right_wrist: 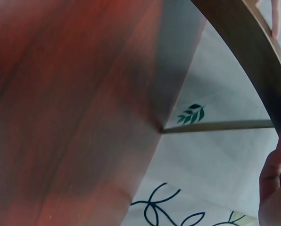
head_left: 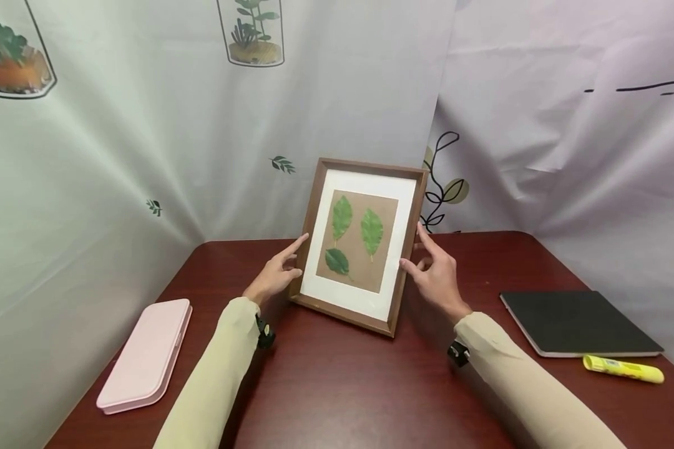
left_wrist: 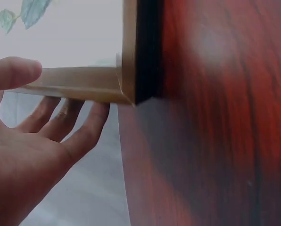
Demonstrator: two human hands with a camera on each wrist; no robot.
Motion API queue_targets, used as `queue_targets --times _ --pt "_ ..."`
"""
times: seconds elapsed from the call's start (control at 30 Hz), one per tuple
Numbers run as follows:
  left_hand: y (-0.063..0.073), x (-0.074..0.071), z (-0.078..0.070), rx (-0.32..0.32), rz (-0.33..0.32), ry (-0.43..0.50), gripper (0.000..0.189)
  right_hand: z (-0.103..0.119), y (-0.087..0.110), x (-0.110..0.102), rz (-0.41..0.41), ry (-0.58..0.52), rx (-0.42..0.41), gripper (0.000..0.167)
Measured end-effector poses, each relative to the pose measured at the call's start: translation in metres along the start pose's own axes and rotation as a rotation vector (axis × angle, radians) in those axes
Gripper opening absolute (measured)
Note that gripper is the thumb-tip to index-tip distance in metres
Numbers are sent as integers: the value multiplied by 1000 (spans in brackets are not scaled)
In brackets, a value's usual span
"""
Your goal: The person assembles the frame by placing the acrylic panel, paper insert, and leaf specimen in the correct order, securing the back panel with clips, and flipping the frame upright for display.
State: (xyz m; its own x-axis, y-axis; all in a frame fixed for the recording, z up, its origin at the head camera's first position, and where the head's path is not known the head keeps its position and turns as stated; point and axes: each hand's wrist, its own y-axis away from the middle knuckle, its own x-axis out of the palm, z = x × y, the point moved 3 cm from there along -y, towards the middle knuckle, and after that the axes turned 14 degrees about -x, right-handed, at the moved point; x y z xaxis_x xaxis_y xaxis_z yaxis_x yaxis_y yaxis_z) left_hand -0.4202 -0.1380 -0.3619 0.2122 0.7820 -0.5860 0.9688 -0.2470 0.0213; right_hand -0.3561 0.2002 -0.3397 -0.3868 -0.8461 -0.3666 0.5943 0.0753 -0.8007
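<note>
A brown wooden picture frame (head_left: 342, 314) stands tilted back near the far edge of the table. Behind its glass, a white mat surrounds a brown sheet with green leaves (head_left: 372, 231). My left hand (head_left: 271, 280) holds the left side, its thumb (left_wrist: 18, 73) over the front and its other fingers along the outer edge. On the opposite side, my right hand (head_left: 439, 280) grips the frame between thumb and fingers. A thin support leg (right_wrist: 220, 126) runs from behind the frame down to the tabletop in the right wrist view.
A pink case (head_left: 146, 355) lies at the left of the dark red table (head_left: 337, 386). To the right are a black-covered book (head_left: 578, 321) and a yellow glue stick (head_left: 623, 369). A pale printed curtain (head_left: 230, 156) hangs close behind the table.
</note>
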Motion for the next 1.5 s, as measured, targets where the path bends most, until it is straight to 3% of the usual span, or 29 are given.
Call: queue_targets --times 0.17,0.5,0.93,1.5 --pt "5 1 0 17 24 -36 84 -11 -6 -7 46 1 11 83" --pt "11 11 -5 48 81 0 87 -30 -18 -19 125 18 48 81" --pt "9 20 -15 108 3 -90 86 -41 -25 -23 153 48 80 80" --pt "6 24 -15 74 -24 -66 87 -45 -26 -22 165 88 92 77"
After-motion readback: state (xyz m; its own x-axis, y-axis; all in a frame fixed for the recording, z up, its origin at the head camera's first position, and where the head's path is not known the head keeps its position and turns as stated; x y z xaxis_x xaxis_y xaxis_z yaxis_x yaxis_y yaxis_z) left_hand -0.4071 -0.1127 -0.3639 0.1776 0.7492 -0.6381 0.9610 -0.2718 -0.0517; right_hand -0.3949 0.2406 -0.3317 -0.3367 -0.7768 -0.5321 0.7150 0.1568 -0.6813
